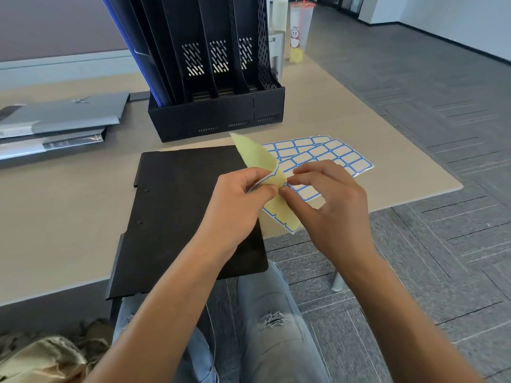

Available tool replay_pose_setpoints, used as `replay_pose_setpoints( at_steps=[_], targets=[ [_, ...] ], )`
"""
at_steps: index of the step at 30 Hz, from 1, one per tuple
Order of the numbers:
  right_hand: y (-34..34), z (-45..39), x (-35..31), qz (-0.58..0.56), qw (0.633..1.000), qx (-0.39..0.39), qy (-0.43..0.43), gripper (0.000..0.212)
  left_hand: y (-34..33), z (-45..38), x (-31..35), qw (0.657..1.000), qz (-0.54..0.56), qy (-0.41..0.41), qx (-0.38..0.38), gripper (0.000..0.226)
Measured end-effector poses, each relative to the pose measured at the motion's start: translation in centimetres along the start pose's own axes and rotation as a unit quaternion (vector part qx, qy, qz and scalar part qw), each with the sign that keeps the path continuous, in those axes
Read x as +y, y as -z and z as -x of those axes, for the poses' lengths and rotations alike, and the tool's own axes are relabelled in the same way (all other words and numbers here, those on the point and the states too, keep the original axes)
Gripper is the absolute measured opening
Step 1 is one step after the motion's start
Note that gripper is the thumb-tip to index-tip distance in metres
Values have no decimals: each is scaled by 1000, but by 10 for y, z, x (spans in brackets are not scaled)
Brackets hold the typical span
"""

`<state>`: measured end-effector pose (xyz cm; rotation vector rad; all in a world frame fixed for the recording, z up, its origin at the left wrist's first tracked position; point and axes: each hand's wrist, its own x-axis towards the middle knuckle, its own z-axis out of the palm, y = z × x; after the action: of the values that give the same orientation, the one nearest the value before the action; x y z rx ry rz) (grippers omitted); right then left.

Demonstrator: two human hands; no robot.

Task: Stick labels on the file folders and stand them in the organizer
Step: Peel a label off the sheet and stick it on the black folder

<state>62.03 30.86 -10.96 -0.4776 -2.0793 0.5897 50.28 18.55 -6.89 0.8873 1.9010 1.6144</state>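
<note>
A black file folder (pixel 177 205) lies flat on the beige table (pixel 69 217), its near end hanging over the front edge. My left hand (pixel 235 205) grips a label sheet (pixel 257 158) bent upward, its yellow backing showing. My right hand (pixel 326 200) pinches at that sheet's edge with thumb and forefinger, right beside the left thumb. More sheets of blue-bordered labels (pixel 326 156) lie on the table behind my hands. The black organizer (pixel 218 111) stands at the back, with dark folders upright in its left slots.
Grey folders (pixel 58 120) are stacked at the table's left. A plastic drink cup (pixel 298 31) with a straw stands behind the organizer on the right. The table's right edge is close to the label sheets. My knees in jeans are below the table edge.
</note>
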Motion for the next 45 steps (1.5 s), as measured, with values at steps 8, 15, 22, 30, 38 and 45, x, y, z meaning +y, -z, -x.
replay_pose_setpoints(
  at_steps=[8, 15, 22, 30, 38, 45],
  targets=[
    [-1, 1, 1, 9, 1000, -1, 16, 13, 1, -5, -7, 999, -36, -26, 14, 32],
    [-2, 3, 0, -10, 1000, -7, 10, 10, 1, -9, -12, 994, -93, -54, 32, 27],
    [5, 1, -5, -63, 996, -16, -65, 3, 1, -8, -8, 991, -112, -73, 26, 18],
    [7, 1, -7, -52, 996, -27, -70, 1, -3, -7, -3, 990, -106, -87, 18, 6],
    [9, 2, -10, -75, 988, -32, -133, 8, -2, -5, -2, 985, -142, -92, 31, 6],
    [21, 5, -2, -110, 973, 27, -202, 5, -12, -13, 0, 979, -168, -101, 57, 7]
  ],
)
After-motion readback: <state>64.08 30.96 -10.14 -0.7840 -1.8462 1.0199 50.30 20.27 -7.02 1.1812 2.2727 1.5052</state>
